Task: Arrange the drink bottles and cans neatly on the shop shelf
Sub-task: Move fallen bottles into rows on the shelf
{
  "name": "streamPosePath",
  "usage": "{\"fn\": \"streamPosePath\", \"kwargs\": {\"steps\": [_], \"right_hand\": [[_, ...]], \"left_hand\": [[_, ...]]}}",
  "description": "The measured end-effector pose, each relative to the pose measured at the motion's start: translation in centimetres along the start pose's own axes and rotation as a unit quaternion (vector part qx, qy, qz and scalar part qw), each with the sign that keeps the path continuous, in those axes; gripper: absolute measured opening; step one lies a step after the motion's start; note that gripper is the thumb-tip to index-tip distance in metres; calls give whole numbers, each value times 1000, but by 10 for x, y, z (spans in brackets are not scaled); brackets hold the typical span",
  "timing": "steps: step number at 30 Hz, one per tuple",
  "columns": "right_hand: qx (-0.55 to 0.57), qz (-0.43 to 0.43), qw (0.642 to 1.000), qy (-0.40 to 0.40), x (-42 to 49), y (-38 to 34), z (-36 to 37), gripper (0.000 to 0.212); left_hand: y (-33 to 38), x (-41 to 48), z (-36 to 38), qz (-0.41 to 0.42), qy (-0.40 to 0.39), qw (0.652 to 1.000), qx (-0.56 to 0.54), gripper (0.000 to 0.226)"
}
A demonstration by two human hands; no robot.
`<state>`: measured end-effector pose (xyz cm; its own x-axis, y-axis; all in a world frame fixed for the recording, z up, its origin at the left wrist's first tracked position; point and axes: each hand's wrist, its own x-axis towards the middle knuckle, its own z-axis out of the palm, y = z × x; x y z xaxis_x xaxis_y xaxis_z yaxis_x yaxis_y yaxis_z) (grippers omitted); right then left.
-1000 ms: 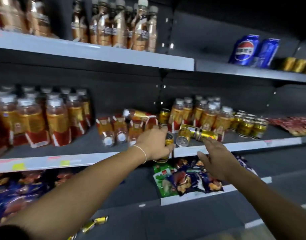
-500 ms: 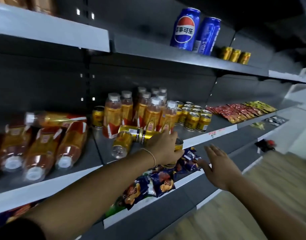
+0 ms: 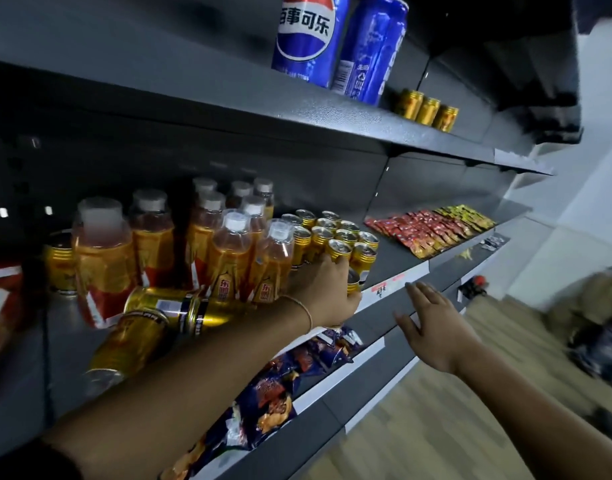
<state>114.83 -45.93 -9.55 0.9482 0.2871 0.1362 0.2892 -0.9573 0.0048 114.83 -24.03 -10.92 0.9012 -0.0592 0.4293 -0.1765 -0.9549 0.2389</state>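
1. The left hand (image 3: 323,292) has its fingers (image 3: 332,263) curled round a small gold metal drink can (image 3: 353,281). It grips the can upright at the front edge of the dark grey metal middle shelf (image 3: 398,258). A thin bracelet (image 3: 306,315) circles the wrist.
2. The right hand (image 3: 432,327) holds nothing. Its fingers (image 3: 418,293) are straight and spread wide, palm down. It hovers just in front of the white price strip (image 3: 398,280) on that shelf's edge, to the right of the left hand.
3. The gripped can is just beside the front row of a block of upright gold cans (image 3: 332,233). Whether it touches them cannot be told.
4. Left of the block stands a group of clear plastic bottles of orange drink (image 3: 228,251) with white caps and orange-red labels, all upright.
5. In front of the bottles, two gold cans lying on their sides (image 3: 159,303) are partly hidden by the left forearm. One single upright gold can (image 3: 60,261) stands at the far left.
6. The right end of the same shelf carries flat red packets (image 3: 412,230), then yellow packets (image 3: 467,214), laid in rows.
7. The upper shelf (image 3: 436,140) carries two tall blue cola cans (image 3: 308,39) upright side by side. Three small gold cans (image 3: 425,109) stand in a row to their right.
8. The lower shelf (image 3: 366,358) holds blue snack bags (image 3: 273,400) lying flat below the left forearm.
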Motion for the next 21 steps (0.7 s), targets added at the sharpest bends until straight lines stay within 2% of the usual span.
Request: {"fn": "streamPosePath", "kwargs": {"steps": [9, 15, 21], "right_hand": [[29, -55, 998, -6, 71, 9, 16, 68], [43, -141, 989, -15, 138, 16, 21, 67], [74, -230, 970, -15, 201, 26, 20, 64]], "left_hand": [[-17, 34, 32, -73, 10, 997, 15, 50], [-22, 61, 54, -139, 10, 988, 65, 56], [-20, 87, 67, -216, -2, 974, 68, 52]]}}
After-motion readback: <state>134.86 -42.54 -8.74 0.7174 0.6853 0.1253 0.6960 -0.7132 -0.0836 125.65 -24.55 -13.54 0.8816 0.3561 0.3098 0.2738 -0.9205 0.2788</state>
